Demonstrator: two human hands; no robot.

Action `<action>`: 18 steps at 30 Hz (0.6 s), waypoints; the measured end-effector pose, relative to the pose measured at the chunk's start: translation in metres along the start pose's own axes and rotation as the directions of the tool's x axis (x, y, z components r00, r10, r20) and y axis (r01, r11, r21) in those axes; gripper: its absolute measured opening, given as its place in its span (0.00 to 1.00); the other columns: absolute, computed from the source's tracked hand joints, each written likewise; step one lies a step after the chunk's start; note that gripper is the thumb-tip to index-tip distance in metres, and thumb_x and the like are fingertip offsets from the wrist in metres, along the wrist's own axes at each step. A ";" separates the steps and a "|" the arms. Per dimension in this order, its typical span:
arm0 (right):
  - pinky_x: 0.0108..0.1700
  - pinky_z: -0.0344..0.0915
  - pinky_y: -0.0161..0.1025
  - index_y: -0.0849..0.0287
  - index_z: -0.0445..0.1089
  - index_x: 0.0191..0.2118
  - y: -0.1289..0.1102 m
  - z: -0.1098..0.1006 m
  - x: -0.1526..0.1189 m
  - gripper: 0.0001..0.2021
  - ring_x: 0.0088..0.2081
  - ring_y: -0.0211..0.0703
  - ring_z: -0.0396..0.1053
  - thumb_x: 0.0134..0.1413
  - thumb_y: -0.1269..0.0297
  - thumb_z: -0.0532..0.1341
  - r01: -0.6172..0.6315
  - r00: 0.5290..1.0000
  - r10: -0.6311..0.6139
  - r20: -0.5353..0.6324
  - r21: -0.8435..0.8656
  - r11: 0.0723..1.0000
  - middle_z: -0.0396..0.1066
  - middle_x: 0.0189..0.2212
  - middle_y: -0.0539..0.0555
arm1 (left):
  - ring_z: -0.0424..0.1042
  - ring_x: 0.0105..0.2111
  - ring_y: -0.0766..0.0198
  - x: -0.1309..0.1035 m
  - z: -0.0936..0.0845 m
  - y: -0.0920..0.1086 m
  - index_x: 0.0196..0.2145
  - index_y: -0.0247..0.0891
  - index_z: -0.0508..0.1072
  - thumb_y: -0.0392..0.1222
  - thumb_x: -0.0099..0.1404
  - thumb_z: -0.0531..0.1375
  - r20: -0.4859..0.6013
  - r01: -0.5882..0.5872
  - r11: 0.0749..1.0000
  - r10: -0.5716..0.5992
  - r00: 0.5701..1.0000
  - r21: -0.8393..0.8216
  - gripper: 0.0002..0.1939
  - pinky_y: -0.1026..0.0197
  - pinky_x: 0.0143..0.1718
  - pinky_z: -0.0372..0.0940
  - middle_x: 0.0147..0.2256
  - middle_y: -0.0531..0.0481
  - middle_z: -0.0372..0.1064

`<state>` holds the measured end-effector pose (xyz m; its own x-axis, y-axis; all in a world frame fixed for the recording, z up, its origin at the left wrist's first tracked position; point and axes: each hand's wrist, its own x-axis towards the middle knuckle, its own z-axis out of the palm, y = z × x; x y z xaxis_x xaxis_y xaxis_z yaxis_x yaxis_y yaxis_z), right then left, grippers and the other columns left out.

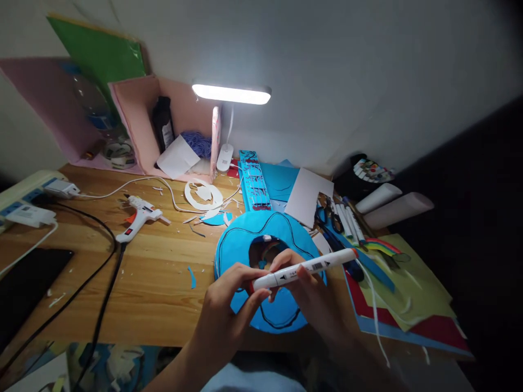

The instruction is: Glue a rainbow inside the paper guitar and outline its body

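Observation:
Both hands hold a white marker (304,268) crosswise above a blue paper ring (245,239) with black outlines lying on the wooden desk (155,283). My left hand (226,316) pinches the marker's left end, where a red tip or cap shows. My right hand (314,296) grips its middle. The ring's cut-out centre sits just behind my fingers.
A white glue gun (139,215) with its black cable lies at the left, a power strip (28,201) at the far left. A lit desk lamp (231,93) stands behind. More markers and scissors (341,218), coloured paper sheets (400,294) and paper rolls (392,204) lie at the right.

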<state>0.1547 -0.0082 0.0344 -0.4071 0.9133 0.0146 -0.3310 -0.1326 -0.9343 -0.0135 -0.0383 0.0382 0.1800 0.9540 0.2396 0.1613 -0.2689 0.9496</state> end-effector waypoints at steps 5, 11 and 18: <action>0.30 0.65 0.34 0.57 0.68 0.37 0.004 -0.012 -0.012 0.14 0.27 0.36 0.68 0.59 0.51 0.55 -0.038 0.999 0.038 -0.026 -0.020 0.999 0.67 0.29 0.49 | 0.69 0.34 0.69 -0.004 0.014 -0.003 0.42 0.42 0.68 0.39 0.66 0.55 0.062 0.031 0.998 -0.034 0.997 0.050 0.07 0.67 0.37 0.63 0.34 0.55 0.70; 0.26 0.60 0.31 0.57 0.63 0.32 0.005 -0.038 -0.025 0.11 0.23 0.34 0.64 0.58 0.55 0.57 -0.084 0.996 0.078 -0.044 -0.176 0.981 0.62 0.22 0.46 | 0.67 0.30 0.65 -0.001 0.034 -0.007 0.38 0.39 0.66 0.45 0.69 0.49 0.217 -0.150 0.859 0.047 0.975 0.489 0.10 0.64 0.31 0.60 0.31 0.51 0.68; 0.24 0.66 0.35 0.53 0.66 0.26 0.000 -0.057 -0.066 0.08 0.22 0.40 0.65 0.55 0.61 0.59 -0.028 0.974 -0.118 -0.194 -0.620 0.784 0.63 0.20 0.48 | 0.65 0.22 0.66 0.000 0.064 -0.006 0.28 0.39 0.61 0.48 0.71 0.39 0.461 -0.379 0.747 0.110 0.880 0.546 0.19 0.63 0.23 0.54 0.24 0.52 0.68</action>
<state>0.2296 -0.0465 0.0130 -0.1927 0.9797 0.0555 0.2797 0.1090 -0.9539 0.0475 -0.0449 0.0194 0.6238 0.7495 0.2218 0.5824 -0.6350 0.5075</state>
